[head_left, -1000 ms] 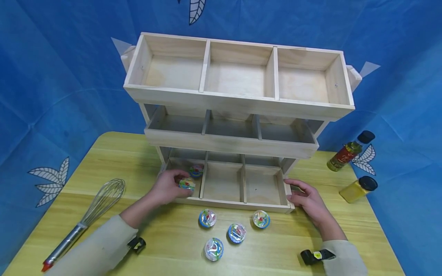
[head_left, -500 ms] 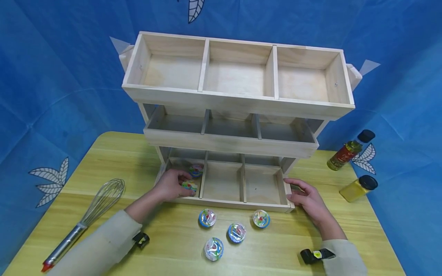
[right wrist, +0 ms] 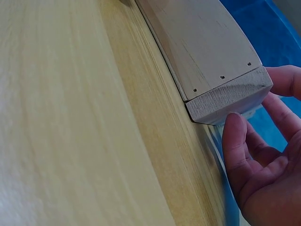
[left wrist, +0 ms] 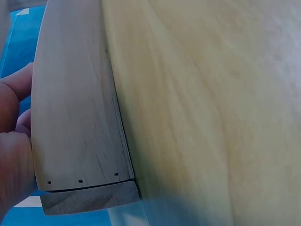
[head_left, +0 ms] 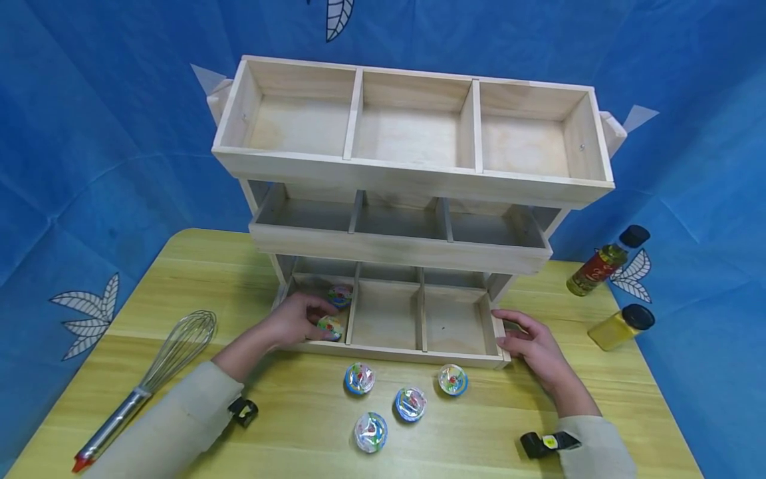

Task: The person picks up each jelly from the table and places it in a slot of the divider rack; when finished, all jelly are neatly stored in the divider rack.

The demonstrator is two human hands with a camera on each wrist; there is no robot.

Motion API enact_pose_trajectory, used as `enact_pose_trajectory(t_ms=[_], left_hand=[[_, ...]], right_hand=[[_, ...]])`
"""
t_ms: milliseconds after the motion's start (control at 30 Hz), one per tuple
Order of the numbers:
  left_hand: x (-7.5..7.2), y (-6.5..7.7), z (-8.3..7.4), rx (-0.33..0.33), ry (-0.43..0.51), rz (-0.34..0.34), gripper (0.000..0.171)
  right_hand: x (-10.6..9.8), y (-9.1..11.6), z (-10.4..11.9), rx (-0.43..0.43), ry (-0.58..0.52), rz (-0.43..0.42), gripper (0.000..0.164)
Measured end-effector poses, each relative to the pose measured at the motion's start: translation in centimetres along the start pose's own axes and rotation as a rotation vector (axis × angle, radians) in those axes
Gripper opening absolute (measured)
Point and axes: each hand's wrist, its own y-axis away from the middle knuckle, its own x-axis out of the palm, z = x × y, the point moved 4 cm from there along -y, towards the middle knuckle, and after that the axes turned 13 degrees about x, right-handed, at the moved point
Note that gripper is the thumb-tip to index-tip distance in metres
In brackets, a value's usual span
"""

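Note:
A three-tier wooden rack (head_left: 401, 247) stands on the table, each tier split into three compartments. My left hand (head_left: 293, 321) reaches into the bottom tier's left compartment, thumb and fingers around a small jelly cup (head_left: 331, 326) with a printed lid. Another jelly cup (head_left: 340, 296) lies behind it. In the left wrist view, the tier's side board (left wrist: 77, 103) hides the held cup, and only part of the left hand (left wrist: 14, 150) shows. My right hand (head_left: 535, 346) grips the bottom tier's right end; the right wrist view has its thumb and fingers at the board's corner (right wrist: 230, 96).
Several jelly cups, one a front cup (head_left: 371, 432), lie on the table before the rack. A whisk (head_left: 158, 372) lies at left. An oil bottle (head_left: 604, 266) and a yellow jar (head_left: 619, 328) stand at right. A blue cloth (head_left: 120, 133) hangs behind.
My left hand has lowered the jelly cup slightly forward and to the right inside the left compartment. The right hand stays at the rack's end.

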Motion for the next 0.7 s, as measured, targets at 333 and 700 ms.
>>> enact_pose_trajectory(t_ms=[333,700], left_hand=[[0.03,0.08,-0.37,0.023,0.061,0.079,0.036],[-0.1,0.25,-0.29,0.068,0.067,0.048,0.04]], right_hand=[[0.01,0.04,0.07,0.008,0.008,-0.009,0.051],[0.13,0.01,-0.04,-0.003,-0.007,-0.007,0.051]])
